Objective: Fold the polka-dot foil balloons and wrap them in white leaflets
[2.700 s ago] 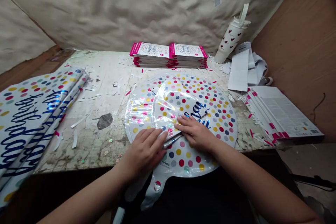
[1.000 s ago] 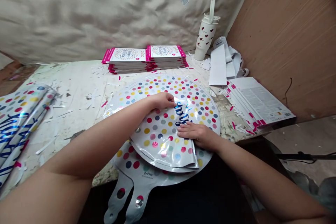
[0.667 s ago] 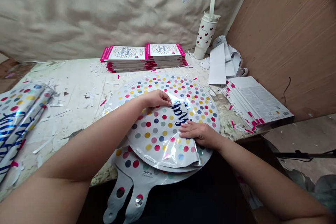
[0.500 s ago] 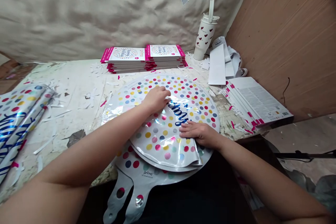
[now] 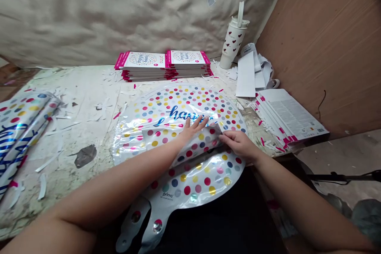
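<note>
A flat foil balloon (image 5: pixel 196 188) with coloured dots and blue "happy" lettering lies before me, its tail hanging past the table's front edge. On top of it is a folded dotted foil balloon (image 5: pixel 195 149), doubled over into a narrow band. My left hand (image 5: pixel 192 129) lies flat across this band with its fingers spread, so it is open. At the band's right end my right hand (image 5: pixel 238 143) is closed, pinching the foil corner between thumb and fingers. My left forearm hides the band's left part.
Two stacks of pink-edged packets (image 5: pixel 145 61) stand at the back. A white tumbler with hearts (image 5: pixel 233 43), paper strips (image 5: pixel 246 73) and a pile of printed cards (image 5: pixel 293 113) sit to the right. Folded dotted foil balloons (image 5: pixel 22 127) lie at left. Scraps litter the table (image 5: pixel 86 83).
The top balloon went from a wide half-circle fold to a narrow band, uncovering the lettering beneath. My left hand moved nearer and flattened; my right hand went from lying flat to pinching the corner.
</note>
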{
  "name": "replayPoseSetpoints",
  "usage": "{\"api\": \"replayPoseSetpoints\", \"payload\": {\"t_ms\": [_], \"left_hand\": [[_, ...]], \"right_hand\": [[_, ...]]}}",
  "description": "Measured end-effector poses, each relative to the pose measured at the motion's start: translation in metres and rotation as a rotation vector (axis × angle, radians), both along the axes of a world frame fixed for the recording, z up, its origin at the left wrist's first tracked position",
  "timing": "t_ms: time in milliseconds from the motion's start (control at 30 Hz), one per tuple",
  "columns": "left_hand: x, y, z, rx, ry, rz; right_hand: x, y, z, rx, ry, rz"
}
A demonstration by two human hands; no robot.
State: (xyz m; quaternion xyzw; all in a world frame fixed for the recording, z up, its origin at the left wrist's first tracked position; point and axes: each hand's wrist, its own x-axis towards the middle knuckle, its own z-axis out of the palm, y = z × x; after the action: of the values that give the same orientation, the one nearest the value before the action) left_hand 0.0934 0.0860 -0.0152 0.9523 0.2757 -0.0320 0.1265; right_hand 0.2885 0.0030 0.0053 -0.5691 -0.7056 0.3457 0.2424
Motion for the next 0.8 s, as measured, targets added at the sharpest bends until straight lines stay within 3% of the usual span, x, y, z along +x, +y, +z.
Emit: {"api": "replayPoseSetpoints", "payload": {"t_ms": [100,200,300,367,400,467,500,600,700,767,800], "left_hand": [[-0.037,0.011,0.001,-0.026,0.012,-0.037],[-0.106,0.016,0.01,0.025,0.04,0.046],[-0.153,0.003,0.029,0.129,0.127,0.418],[-0.151,-0.018,0.039,0.267,0.03,0.589],[-0.14,-0.032,0.042,0.315,-0.046,0.533],[-0.109,-0.06,0.039,0.271,-0.111,0.248],[-0.094,-0.072,0.034,0.232,-0.108,0.168],[-0.067,-0.091,0.015,0.119,-0.039,0.12],[-0.068,-0.091,0.005,0.082,-0.012,0.123],[-0.073,-0.088,0.004,0.082,-0.012,0.119],[-0.074,-0.087,0.005,0.079,-0.009,0.121]], "right_hand": [[-0.01,0.019,0.0,-0.045,-0.136,-0.205],[-0.017,0.035,-0.001,-0.093,-0.214,-0.289],[-0.02,0.045,-0.001,-0.137,-0.266,-0.308],[-0.02,0.048,0.0,-0.164,-0.301,-0.31],[-0.021,0.048,0.001,-0.175,-0.32,-0.308],[-0.023,0.045,0.003,-0.184,-0.362,-0.303],[-0.025,0.041,0.005,-0.185,-0.385,-0.309],[-0.041,0.026,0.007,0.021,-0.517,-0.337],[-0.058,0.016,0.0,0.313,-0.65,-0.049],[-0.061,0.016,-0.008,0.273,-0.678,0.117],[-0.058,0.016,-0.011,0.207,-0.689,0.097]]}}
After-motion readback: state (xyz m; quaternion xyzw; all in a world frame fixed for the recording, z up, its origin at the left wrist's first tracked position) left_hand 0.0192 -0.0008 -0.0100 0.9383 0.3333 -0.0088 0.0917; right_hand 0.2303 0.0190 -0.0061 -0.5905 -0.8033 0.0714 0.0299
